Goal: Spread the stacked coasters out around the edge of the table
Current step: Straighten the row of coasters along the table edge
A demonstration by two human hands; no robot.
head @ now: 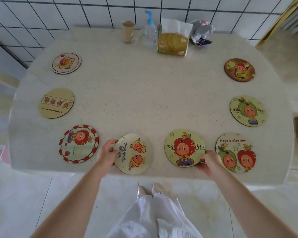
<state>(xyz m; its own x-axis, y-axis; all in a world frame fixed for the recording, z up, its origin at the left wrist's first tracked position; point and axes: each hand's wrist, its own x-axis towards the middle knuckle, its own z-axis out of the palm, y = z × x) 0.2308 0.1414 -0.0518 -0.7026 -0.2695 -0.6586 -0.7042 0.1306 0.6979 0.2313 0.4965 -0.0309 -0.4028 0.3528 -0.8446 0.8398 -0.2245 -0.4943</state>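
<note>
Several round cartoon coasters lie flat around the cream table (144, 93). My left hand (107, 154) grips the left rim of the "we are" coaster (133, 154) near the front edge. My right hand (209, 163) holds the lower right rim of the apple-hat coaster (184, 148). To its right lies the "Have a nice day" coaster (235, 152). Down the left side lie a red-bordered coaster (79, 143), a tan one (56, 103) and a pink one (66, 63). On the right side lie a green one (248, 111) and a brown one (239, 70). No stack is visible.
At the table's far edge stand a paper cup (128, 31), a pump bottle (150, 34), a tissue pack (173, 42) and a crumpled silver bag (202, 32). A tiled wall (93, 12) runs behind. My white skirt and shoes (150, 190) show below the front edge.
</note>
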